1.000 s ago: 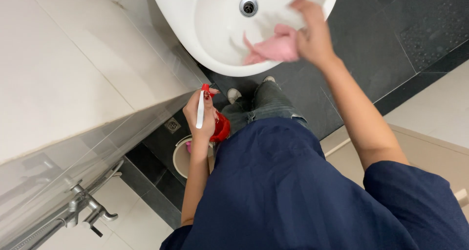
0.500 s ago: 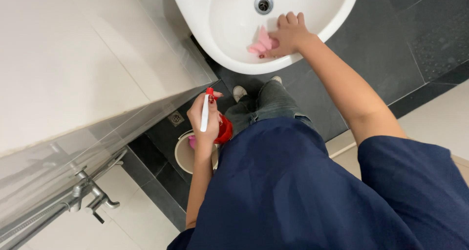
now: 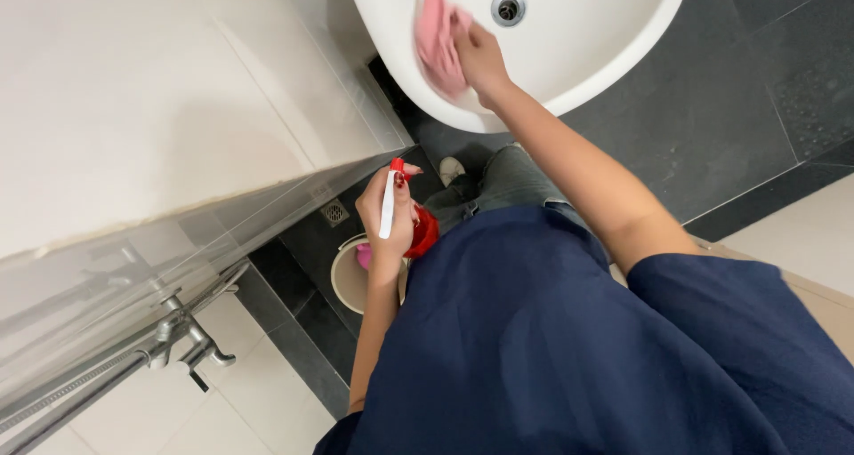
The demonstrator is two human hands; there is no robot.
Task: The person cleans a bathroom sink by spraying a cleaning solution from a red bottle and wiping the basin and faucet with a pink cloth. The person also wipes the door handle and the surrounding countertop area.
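Bright, even indoor light, seemingly from overhead. Soft shadow on the white wall [image 3: 160, 108] left of the left hand's fingers [image 3: 378, 208]. Mild sheen inside the sink [image 3: 614, 41] beyond the right hand's fingers [image 3: 467, 41]. Slight motion blur there; wide-angle stretching towards edges.

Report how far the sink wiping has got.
Done: nothing shows as finished; the basin looks white, but wetness or residue cannot be judged. In hand: the right hand presses a pink cloth against the basin's inner wall, left of the drain; the left hand holds a red spray bottle low. Left: the rest of the bowl.
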